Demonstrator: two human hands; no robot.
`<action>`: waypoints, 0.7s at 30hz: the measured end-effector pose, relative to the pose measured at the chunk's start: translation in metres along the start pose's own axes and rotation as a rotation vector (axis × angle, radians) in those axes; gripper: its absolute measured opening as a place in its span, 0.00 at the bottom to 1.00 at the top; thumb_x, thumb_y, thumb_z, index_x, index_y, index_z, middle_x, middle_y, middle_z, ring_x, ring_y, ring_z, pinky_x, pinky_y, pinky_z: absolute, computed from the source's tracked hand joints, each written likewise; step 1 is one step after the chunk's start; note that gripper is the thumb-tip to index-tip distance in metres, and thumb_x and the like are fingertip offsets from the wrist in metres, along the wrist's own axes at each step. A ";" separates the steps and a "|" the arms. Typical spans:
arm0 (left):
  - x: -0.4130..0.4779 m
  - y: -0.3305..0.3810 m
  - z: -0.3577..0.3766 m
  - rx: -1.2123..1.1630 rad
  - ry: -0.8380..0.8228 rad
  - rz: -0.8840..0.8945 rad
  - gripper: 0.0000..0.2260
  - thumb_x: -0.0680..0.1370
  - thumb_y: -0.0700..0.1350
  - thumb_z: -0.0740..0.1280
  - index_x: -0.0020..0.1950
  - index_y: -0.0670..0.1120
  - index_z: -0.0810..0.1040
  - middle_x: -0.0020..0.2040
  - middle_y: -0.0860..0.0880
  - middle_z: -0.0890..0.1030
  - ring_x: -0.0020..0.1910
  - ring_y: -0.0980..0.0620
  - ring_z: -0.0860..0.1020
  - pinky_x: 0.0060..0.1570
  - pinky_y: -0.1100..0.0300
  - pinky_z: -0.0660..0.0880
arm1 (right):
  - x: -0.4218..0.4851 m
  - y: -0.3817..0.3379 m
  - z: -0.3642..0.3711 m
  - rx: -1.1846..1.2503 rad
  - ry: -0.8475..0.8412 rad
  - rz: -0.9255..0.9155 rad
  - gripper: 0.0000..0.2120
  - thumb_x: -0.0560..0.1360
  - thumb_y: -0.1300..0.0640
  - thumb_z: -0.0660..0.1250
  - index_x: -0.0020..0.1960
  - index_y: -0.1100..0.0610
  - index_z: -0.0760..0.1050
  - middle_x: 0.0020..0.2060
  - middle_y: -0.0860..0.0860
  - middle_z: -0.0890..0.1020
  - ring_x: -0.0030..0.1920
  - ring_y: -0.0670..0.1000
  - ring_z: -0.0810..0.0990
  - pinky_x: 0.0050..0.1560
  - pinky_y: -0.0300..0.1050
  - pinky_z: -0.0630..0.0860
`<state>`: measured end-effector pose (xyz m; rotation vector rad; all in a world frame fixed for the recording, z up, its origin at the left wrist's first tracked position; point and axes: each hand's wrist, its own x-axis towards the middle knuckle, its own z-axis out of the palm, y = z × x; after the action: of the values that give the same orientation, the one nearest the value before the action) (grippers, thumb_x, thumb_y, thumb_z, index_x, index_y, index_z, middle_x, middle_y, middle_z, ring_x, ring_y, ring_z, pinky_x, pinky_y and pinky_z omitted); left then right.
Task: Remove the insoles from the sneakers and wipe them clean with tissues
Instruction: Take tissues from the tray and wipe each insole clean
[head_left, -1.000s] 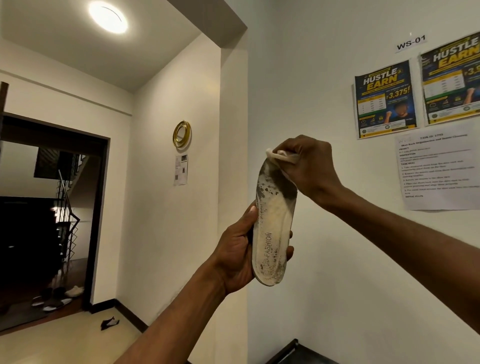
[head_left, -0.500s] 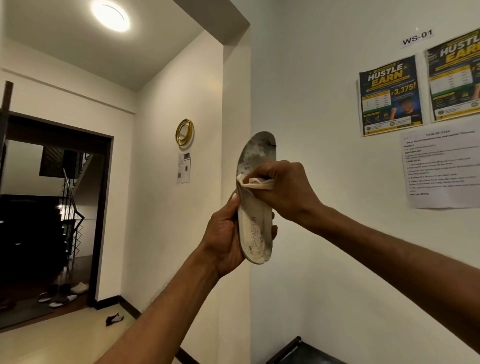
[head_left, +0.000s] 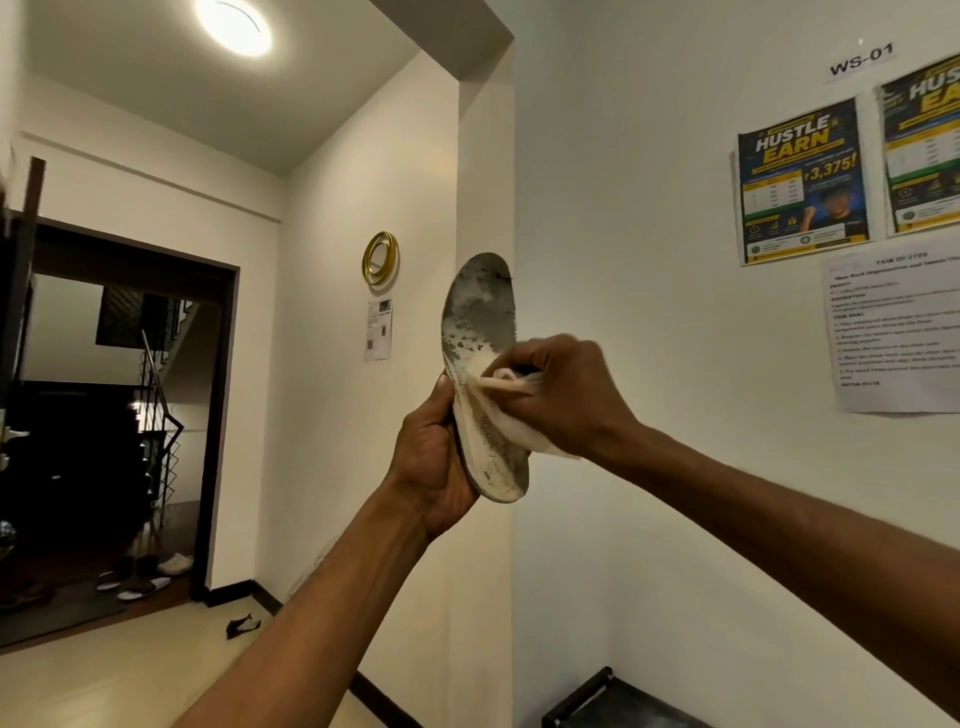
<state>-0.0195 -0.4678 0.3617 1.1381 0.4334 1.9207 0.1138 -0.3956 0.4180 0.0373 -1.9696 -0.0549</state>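
A worn whitish insole (head_left: 480, 332), stained grey at its toe end, stands upright in mid-air in front of the wall corner. My left hand (head_left: 434, 462) grips its heel end from the left, thumb on the edge. My right hand (head_left: 563, 395) holds a crumpled white tissue (head_left: 511, 410) and presses it against the insole's middle, just above the printed lettering. The tissue hangs down past the heel on the right. No sneakers are visible near my hands.
A white wall with posters (head_left: 802, 182) and a printed sheet (head_left: 893, 332) is on the right. A dark shoe rack's corner (head_left: 597, 696) shows at the bottom. A doorway (head_left: 119, 415) on the left opens to stairs, with several shoes (head_left: 140, 577) on the floor.
My right hand with the tissue has slid down the insole from the toe end to the middle. The grey toe end now shows above it. My left hand keeps its hold.
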 end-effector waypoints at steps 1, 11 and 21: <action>0.001 0.003 -0.002 0.007 0.007 -0.002 0.23 0.85 0.58 0.54 0.71 0.46 0.77 0.63 0.39 0.81 0.56 0.40 0.82 0.60 0.43 0.78 | 0.005 0.002 -0.001 0.007 0.061 0.020 0.09 0.71 0.53 0.77 0.49 0.54 0.86 0.41 0.46 0.86 0.39 0.41 0.82 0.40 0.27 0.75; -0.012 0.013 -0.057 0.030 0.179 0.036 0.25 0.84 0.61 0.53 0.71 0.49 0.76 0.60 0.41 0.82 0.52 0.41 0.83 0.56 0.45 0.79 | 0.004 0.000 0.069 0.148 0.072 0.120 0.09 0.71 0.50 0.76 0.48 0.53 0.85 0.40 0.43 0.83 0.38 0.40 0.80 0.40 0.26 0.75; -0.083 -0.108 -0.310 0.039 0.739 -0.121 0.27 0.84 0.63 0.52 0.68 0.45 0.78 0.60 0.40 0.84 0.55 0.43 0.84 0.61 0.47 0.78 | -0.172 0.040 0.336 0.376 -0.246 0.445 0.05 0.71 0.52 0.75 0.47 0.49 0.85 0.40 0.40 0.84 0.38 0.34 0.78 0.37 0.24 0.71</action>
<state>-0.2081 -0.4350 0.0820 0.3701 0.9105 2.1828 -0.1292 -0.3392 0.1320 -0.1701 -2.1646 0.6268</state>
